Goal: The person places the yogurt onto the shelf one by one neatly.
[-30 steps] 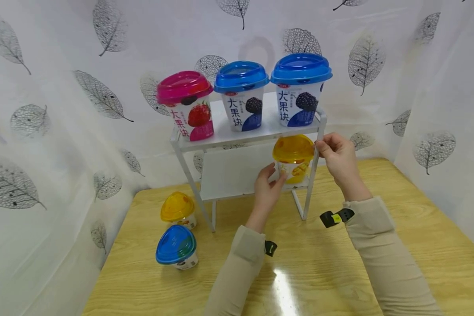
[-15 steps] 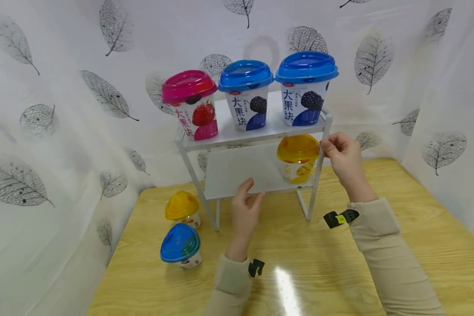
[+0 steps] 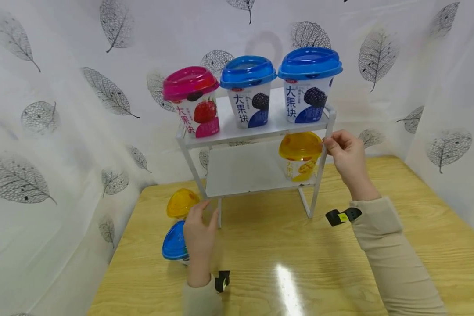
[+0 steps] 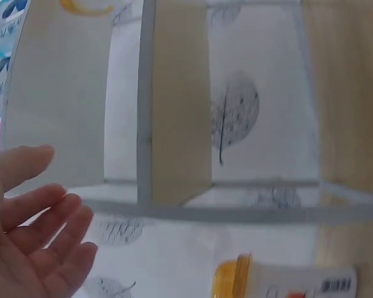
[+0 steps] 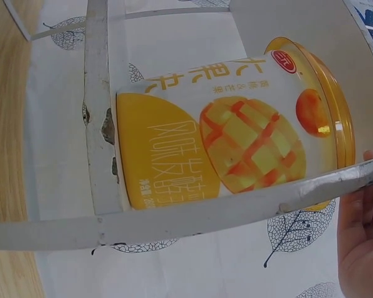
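Note:
My left hand [image 3: 199, 235] is over the table at the rack's left, fingers relaxed and holding nothing; the left wrist view shows its fingers [image 4: 59, 239] loosely bent. It overlaps a blue-lidded yogurt cup [image 3: 174, 243] and sits just before a yellow-lidded one [image 3: 180, 204]. My right hand [image 3: 349, 162] grips the right front post of a white two-tier rack [image 3: 249, 169] near its top. Inside that post, at the lower shelf's right end, a mango yogurt cup [image 3: 300, 169] stands upright with its yellow lid on. The right wrist view shows its label [image 5: 255, 143] facing out.
On the top shelf stand a pink-lidded strawberry cup [image 3: 197, 112] and two blue-lidded blackberry cups, one in the middle [image 3: 250, 105] and one at the right [image 3: 308, 98]. The wooden table [image 3: 253, 245] backs onto a leaf-patterned white sheet [image 3: 71, 145].
My left hand has let go of the mango cup on the lower shelf and moved left and down to the cups on the table. The right hand stays at the post.

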Action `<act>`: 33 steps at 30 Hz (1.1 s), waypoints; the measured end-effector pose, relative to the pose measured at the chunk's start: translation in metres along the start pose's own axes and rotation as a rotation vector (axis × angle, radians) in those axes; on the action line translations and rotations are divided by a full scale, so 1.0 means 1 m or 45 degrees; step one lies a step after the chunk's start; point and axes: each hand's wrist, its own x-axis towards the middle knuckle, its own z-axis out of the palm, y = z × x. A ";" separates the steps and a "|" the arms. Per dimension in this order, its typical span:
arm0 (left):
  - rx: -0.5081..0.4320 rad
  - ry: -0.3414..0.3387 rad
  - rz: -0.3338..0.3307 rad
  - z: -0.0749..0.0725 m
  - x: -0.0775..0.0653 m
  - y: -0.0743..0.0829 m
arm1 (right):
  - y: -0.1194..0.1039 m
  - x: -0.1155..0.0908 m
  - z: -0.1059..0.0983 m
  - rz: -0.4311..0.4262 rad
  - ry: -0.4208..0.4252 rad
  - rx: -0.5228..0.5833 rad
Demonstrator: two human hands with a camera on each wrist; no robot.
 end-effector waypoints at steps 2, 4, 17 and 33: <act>0.094 -0.026 -0.067 -0.010 0.000 -0.004 | 0.000 0.000 0.000 0.014 0.004 -0.008; 0.174 -0.040 -0.119 -0.018 0.000 -0.007 | -0.001 0.001 0.001 0.024 0.009 0.001; 0.494 0.097 -0.396 -0.044 -0.004 -0.027 | -0.001 0.001 0.004 -0.008 0.040 0.076; 0.672 -0.375 -0.640 -0.048 -0.010 -0.047 | 0.000 0.001 0.006 0.002 0.089 0.213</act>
